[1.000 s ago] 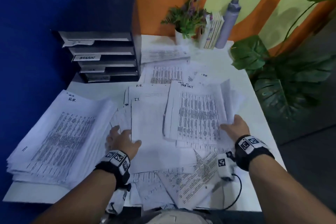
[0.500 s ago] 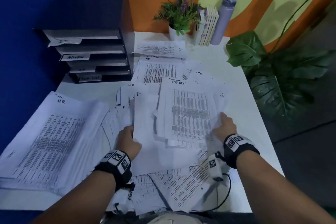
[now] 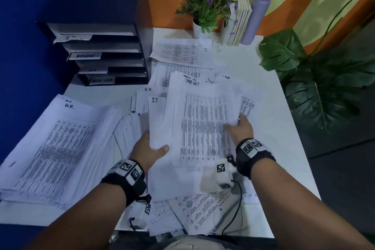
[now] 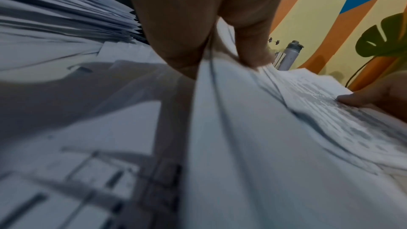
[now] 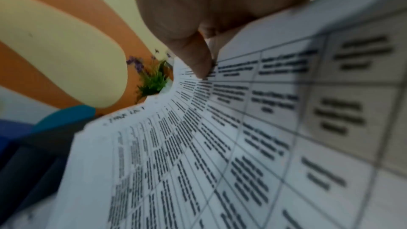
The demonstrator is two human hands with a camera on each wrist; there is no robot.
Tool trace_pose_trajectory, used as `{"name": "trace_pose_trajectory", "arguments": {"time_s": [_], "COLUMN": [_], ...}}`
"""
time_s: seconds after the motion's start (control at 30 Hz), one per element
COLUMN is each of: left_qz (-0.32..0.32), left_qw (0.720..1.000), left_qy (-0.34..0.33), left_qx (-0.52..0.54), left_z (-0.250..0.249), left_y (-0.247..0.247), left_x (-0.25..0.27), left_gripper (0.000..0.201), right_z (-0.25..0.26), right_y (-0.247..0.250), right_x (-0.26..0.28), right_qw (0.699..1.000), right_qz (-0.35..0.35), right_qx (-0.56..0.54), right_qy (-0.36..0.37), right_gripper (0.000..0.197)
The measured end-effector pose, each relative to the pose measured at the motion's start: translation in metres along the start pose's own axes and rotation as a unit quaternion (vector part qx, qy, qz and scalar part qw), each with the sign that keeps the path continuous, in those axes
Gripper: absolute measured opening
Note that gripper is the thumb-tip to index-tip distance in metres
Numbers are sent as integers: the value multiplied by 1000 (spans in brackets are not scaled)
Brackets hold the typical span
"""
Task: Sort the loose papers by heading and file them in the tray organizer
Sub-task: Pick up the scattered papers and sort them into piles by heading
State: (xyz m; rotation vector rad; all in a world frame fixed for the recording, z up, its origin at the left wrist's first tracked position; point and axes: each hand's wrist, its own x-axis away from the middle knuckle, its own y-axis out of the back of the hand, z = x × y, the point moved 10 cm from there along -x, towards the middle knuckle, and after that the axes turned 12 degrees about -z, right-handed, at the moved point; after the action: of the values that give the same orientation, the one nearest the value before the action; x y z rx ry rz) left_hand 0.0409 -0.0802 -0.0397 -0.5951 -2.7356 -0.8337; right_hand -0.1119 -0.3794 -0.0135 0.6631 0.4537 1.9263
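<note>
Since 1 second ago we lift the floppy paper bundle [image 3: 203, 124]; left hand [image 3: 149, 149] and right hand [image 3: 241, 130] pinch its side edges, supporting underneath.

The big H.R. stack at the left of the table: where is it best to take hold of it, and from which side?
Probably by its two long edges, one hand per side. The H.R. stack is thick, fanned and unbound, so one-sided pinching would spill it. Both hands are busy now: left hand and right hand grip the task-list bundle.

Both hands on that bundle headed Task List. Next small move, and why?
Probably lift the white printed paper bundle clear of the loose sheets. Left hand and right hand grip its opposite edges, and the black tray organizer has a slot with a similar label.
</note>
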Motion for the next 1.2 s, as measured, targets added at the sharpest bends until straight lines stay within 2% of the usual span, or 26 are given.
{"name": "trace_pose_trajectory", "arguments": {"time_s": [0.07,0.17,0.3,0.37,0.4,0.53,0.67,0.77,0.9,0.97,1.03,1.1,1.2], "left_qz": [-34,-94,-69,-37,-33,-20,-34,-45,-21,-17,-28,-79,-128], "left_qw": [999,989,973,966,963,969,962,961,966,971,976,972,959], "left_qy": [35,113,200,229,238,229,250,269,251,223,173,147,168], "left_qx": [9,-33,-91,-112,-124,-89,-103,-52,-61,-85,-130,-167,-188], "left_z": [10,38,75,84,89,112,89,86,77,70,61,57,63], "left_y": [8,30,39,33,32,13,14,5,-5,-4,5,26,50], "left_x": [3,4,6,9,9,-4,17,27,30,24,15,8,3], "left_gripper": [34,37,33,27,30,69,60,60,87,82,65,52,66], "right_z": [13,18,3,-2,-2,-14,-7,-14,-16,-14,-2,7,21], "right_y": [11,18,8,-1,-5,-26,-25,-23,-21,-16,-5,8,23], "right_x": [-4,-5,8,19,24,35,53,56,68,66,61,53,45], "right_qw": [999,994,978,969,965,957,965,971,967,977,987,995,992], "right_qz": [-21,24,129,142,137,136,126,138,172,160,124,88,57], "right_qx": [14,70,151,192,207,232,213,189,184,143,95,16,-114], "right_qy": [42,75,60,67,79,105,91,49,22,17,39,37,-1], "right_gripper": [33,21,37,42,43,51,41,50,47,40,15,9,13]}}
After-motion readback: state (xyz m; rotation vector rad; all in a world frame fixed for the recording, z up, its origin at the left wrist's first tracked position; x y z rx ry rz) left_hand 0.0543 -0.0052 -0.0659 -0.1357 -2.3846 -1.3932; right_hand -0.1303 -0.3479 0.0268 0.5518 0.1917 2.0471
